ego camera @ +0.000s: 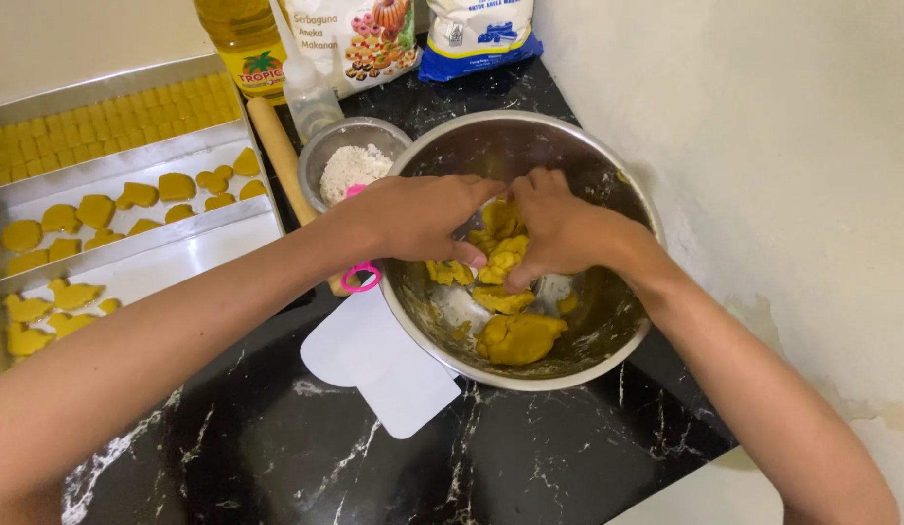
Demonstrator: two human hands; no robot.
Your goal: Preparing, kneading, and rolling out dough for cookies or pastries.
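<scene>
A large steel mixing bowl [607, 335] sits on a black marbled counter. Inside it lie lumps of yellow dough [515, 335]. My left hand [413, 216] reaches in over the bowl's left rim, its fingers pressing on dough scraps [498, 255] near the middle. My right hand [561, 228] comes in from the right and grips the same scraps. The two hands touch each other above the dough.
Metal trays [228, 248] on the left hold cut yellow dough shapes [97, 210]. A small bowl of flour [350, 165], a wooden rolling pin [277, 146], a pink cutter [359, 277], a white scraper [384, 365], an oil bottle [246, 39] and flour bags [476, 29] stand nearby. A wall runs along the right.
</scene>
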